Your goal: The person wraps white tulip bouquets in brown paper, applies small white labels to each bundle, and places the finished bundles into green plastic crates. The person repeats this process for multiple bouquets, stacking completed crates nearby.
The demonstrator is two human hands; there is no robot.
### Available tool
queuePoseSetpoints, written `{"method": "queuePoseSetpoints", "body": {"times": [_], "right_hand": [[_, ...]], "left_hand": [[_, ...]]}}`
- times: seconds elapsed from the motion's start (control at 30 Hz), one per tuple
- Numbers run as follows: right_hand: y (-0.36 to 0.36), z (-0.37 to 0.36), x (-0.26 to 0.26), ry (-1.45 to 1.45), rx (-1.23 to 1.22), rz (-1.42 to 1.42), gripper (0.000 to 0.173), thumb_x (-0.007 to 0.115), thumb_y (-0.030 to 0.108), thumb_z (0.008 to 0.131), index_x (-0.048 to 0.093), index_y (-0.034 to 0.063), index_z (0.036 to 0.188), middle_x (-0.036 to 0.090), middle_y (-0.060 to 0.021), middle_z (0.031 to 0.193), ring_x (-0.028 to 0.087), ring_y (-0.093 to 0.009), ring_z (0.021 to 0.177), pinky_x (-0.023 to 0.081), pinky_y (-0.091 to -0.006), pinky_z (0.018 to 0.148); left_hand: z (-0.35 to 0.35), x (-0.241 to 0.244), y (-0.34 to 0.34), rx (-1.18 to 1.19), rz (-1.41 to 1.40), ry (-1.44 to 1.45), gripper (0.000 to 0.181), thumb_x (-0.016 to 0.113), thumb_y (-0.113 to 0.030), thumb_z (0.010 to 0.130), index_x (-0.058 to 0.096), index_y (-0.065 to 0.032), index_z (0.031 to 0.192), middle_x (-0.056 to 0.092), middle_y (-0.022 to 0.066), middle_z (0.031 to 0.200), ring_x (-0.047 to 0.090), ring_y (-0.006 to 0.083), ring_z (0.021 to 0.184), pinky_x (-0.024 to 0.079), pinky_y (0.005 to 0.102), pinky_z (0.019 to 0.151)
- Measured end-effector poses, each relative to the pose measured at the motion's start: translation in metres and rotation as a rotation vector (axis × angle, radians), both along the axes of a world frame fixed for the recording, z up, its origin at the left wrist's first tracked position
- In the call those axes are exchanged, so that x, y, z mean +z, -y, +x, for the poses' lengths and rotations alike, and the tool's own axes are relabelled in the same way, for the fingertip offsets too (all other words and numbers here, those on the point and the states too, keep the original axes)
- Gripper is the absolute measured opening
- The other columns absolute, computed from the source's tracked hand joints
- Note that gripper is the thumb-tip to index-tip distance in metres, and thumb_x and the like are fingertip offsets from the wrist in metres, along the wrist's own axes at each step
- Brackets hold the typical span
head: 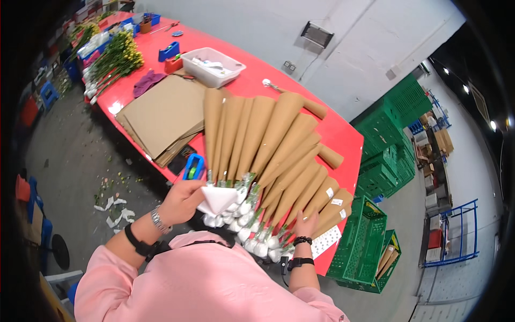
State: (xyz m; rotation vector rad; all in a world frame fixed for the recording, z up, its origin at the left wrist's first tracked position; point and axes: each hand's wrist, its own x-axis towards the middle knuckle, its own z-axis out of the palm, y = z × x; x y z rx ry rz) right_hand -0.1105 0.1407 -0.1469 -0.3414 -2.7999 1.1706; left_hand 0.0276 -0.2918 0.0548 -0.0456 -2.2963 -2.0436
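Several brown kraft paper cones [257, 137] lie fanned out on the red table [342, 137]. Green stems with white wrapped ends [260, 248] stick out of their narrow tips, towards me. My left hand [181, 203] holds a folded white paper [219, 199] over the stem ends at the left of the fan. My right hand [305, 225] rests with its fingers on the cones at the right, where some bear small white labels [337, 201]; whether it grips one, I cannot tell. A sheet of printed stickers [326, 241] lies beside that hand. A blue tape dispenser [194, 166] stands beyond my left hand.
Flat kraft sheets [165, 112] are stacked at the left, near a purple cloth [149, 82] and a white plastic bin [213, 66]. Yellow flowers [124, 52] lie further off. Green crates [362, 241] stand right of the table. Paper scraps [116, 213] litter the floor.
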Motion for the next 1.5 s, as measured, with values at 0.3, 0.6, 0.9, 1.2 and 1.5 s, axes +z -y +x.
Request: {"method": "queuePoseSetpoints", "body": {"times": [0.3, 0.6, 0.9, 1.2, 1.5], "right_hand": [[0.224, 0.058, 0.207, 0.08, 1.058, -0.682, 0.061, 0.075, 0.002, 0.088, 0.049, 0.002, 0.144, 0.068, -0.0063, 0.11, 0.064, -0.014, 0.103, 0.051, -0.0307, 0.093], [0.243, 0.069, 0.187, -0.07, 0.824, -0.524, 0.046, 0.078, 0.008, 0.088, 0.063, -0.0003, 0.131, 0.073, -0.0054, 0.097, 0.066, -0.01, 0.083, 0.053, -0.0262, 0.075], [0.244, 0.015, 0.168, 0.093, 0.748, -0.762, 0.033, 0.073, 0.009, 0.094, 0.063, -0.004, 0.123, 0.072, -0.0058, 0.102, 0.065, -0.009, 0.085, 0.054, -0.0251, 0.076], [0.237, -0.047, 0.152, 0.532, 0.733, -0.997, 0.027, 0.072, 0.008, 0.095, 0.063, -0.0017, 0.119, 0.068, -0.0028, 0.098, 0.064, -0.008, 0.085, 0.054, -0.0244, 0.076], [0.257, -0.159, 0.113, 0.012, 0.319, -0.629, 0.018, 0.07, 0.011, 0.095, 0.068, -0.0007, 0.108, 0.07, -0.0019, 0.093, 0.064, -0.01, 0.083, 0.053, -0.0258, 0.075]], "left_hand": [[-0.017, -0.019, 0.031, -0.177, 0.16, 0.074, 0.029, 0.052, -0.019, 0.106, 0.069, 0.0026, 0.097, 0.069, -0.0016, 0.082, 0.057, 0.0032, 0.076, 0.048, 0.0256, 0.067], [-0.027, -0.029, 0.046, 0.112, -0.494, -0.321, 0.037, 0.058, -0.015, 0.093, 0.06, 0.0015, 0.127, 0.064, 0.0198, 0.122, 0.058, 0.0382, 0.119, 0.043, 0.0444, 0.103], [-0.067, -0.018, 0.011, -0.004, -0.289, -0.212, 0.048, 0.081, -0.012, 0.08, 0.062, -0.0042, 0.124, 0.069, 0.0108, 0.099, 0.064, 0.027, 0.098, 0.049, 0.038, 0.089], [-0.123, -0.026, 0.011, 0.072, -0.509, -0.365, 0.051, 0.081, -0.018, 0.082, 0.061, -0.0053, 0.128, 0.067, 0.0121, 0.086, 0.063, 0.0279, 0.08, 0.049, 0.0377, 0.072], [-0.199, -0.071, 0.041, -0.036, -0.47, -0.034, 0.04, 0.082, -0.024, 0.083, 0.069, -0.0038, 0.114, 0.065, 0.0136, 0.072, 0.064, 0.0287, 0.063, 0.049, 0.0406, 0.06]]}}
